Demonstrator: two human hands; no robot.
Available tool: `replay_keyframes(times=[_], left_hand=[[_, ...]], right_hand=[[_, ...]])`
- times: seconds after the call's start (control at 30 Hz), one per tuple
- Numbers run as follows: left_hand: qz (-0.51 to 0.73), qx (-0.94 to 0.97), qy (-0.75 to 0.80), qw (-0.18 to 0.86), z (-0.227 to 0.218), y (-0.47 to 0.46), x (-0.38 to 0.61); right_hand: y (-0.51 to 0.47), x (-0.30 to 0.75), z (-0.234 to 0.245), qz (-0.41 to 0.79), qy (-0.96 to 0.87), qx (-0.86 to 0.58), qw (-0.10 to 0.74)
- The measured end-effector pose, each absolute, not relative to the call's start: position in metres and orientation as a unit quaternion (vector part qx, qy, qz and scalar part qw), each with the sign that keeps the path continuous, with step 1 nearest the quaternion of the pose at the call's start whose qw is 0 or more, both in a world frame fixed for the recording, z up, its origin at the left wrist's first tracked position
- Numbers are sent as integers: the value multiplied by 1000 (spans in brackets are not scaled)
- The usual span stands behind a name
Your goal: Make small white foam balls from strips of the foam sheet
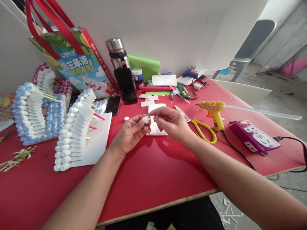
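In the middle of the view, my left hand [130,132] pinches a small white rolled piece [145,119], perhaps paper or foam, between thumb and fingers. My right hand [171,123] is close beside it, thumb and index finger drawn together near the roll; whether something thin is between them is hidden. Beneath and behind the hands lies a stack of white sheets [157,127]. A similar small white roll [126,118] sits on the red table just beyond my left hand. To the left stands a stepped white model [74,134] edged with such rolls.
Yellow-handled scissors [203,129], a yellow glue gun [213,111] with a clear glue stick and a purple power strip [254,137] occupy the right side. Behind are a steel flask [116,48], a propped phone [126,84] and a printed bag [76,64]. Blue-and-white models [40,111] stand left.
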State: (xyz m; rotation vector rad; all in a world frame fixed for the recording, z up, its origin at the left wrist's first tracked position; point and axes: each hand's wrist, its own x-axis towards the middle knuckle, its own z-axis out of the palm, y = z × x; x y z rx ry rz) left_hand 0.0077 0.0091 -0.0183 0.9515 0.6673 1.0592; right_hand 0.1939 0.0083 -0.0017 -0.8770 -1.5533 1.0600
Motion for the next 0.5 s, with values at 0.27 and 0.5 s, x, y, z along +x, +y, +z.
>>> replay_keyframes(times=[0.27,0.5], left_hand=[[477,438,319,692,-21,11,8],[483,436,323,687,-21,10,8]], right_hand=[[8,194,0,451,-643,-360,504],[7,193,-1,455,-647,-362,494]])
